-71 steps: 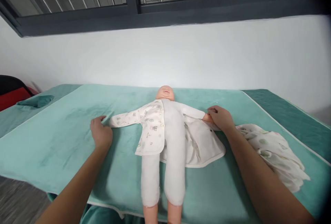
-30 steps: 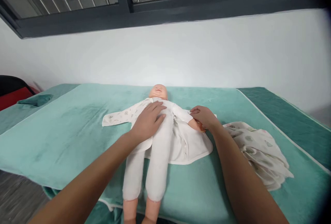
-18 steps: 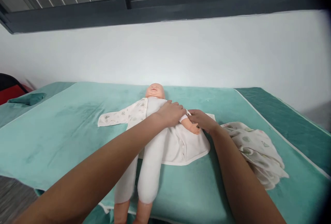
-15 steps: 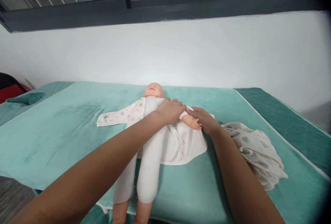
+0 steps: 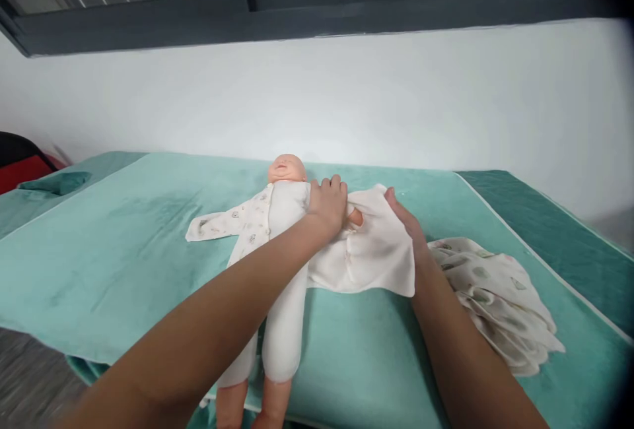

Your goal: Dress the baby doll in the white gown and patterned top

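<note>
A baby doll (image 5: 286,214) lies face up on a teal blanket (image 5: 123,244), its head toward the wall. A white printed jacket (image 5: 242,224) covers its left sleeve side and lies open. My left hand (image 5: 327,203) reaches across the doll's chest and closes around the doll's arm near the shoulder. My right hand (image 5: 402,221) has lifted the jacket's plain right flap (image 5: 376,251); its fingers are tucked under the cloth and grip it.
A crumpled printed cloth (image 5: 495,297) lies on the blanket to the right of my right arm. A darker green strip (image 5: 545,224) runs along the right side. A folded green cloth (image 5: 54,183) and something red (image 5: 20,171) sit at the far left. The wall stands behind.
My left hand left the blanket, crossed the doll's chest and took the doll's arm. My right hand let go of the doll's hand and raised the jacket flap over that arm.
</note>
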A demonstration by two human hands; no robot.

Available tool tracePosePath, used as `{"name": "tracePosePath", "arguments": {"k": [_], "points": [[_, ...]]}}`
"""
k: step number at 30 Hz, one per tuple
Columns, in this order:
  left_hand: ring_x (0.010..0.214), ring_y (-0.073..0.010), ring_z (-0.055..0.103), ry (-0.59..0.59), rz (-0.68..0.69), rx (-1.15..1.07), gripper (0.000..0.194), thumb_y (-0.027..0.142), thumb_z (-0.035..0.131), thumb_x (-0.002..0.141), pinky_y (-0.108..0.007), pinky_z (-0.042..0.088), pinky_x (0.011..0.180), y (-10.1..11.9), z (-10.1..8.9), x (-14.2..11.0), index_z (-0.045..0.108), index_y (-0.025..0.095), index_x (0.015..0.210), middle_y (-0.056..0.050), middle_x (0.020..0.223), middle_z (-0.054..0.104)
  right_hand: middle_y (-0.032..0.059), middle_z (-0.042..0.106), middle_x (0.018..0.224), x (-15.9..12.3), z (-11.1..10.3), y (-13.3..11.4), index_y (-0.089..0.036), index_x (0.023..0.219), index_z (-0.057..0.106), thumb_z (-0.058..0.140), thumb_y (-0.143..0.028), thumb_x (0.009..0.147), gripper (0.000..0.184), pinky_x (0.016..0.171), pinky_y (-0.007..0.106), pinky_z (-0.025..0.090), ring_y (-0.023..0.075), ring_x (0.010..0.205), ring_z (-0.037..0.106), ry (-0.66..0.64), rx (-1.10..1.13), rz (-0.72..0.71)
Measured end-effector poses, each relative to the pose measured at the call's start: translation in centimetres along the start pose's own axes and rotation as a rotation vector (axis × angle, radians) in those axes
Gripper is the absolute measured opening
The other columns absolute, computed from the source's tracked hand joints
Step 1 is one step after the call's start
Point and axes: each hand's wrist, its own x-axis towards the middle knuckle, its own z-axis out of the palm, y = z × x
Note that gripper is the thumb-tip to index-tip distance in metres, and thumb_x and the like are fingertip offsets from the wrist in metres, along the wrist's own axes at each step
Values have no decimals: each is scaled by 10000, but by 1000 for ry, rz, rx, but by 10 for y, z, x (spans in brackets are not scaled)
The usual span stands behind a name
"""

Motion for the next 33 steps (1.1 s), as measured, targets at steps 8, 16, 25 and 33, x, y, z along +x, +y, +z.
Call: {"name": "tracePosePath", "arguments": {"k": [8,16,25,33], "points": [[733,-180,556,45,108,-780,125,137,488,754,-293,401,649,-50,-16,10,586,195,804,-22,793,638,34,682,1082,3,10,15,-263,1191,575,779,-351,776,470,756,290,534,202,944,667,-407,41,14],[724,-173,501,301,-124,-761,124,82,478,678,-309,394,692,-112,-14,-13,498,203,658,-24,775,583,28,647,1028,-17,31,24,-242,1245,573,785,-282,790,503,756,279,498,145,878,614,-750,-146,93],[826,-170,576,296,-396,-1044,111,327,549,869,-301,434,747,-109,-15,-41,517,222,858,-13,908,631,-4,577,1020,-24,41,23,-258,1012,596,794,-312,774,314,824,293,445,151,900,535,-620,-758,-154],[967,-194,576,188,-213,-863,162,233,609,797,-314,436,843,-104,-5,-48,501,208,679,-20,912,605,17,554,1069,-29,33,24,-240,1001,491,646,-124,778,295,779,293,426,162,878,524,-554,-1089,-234]]}}
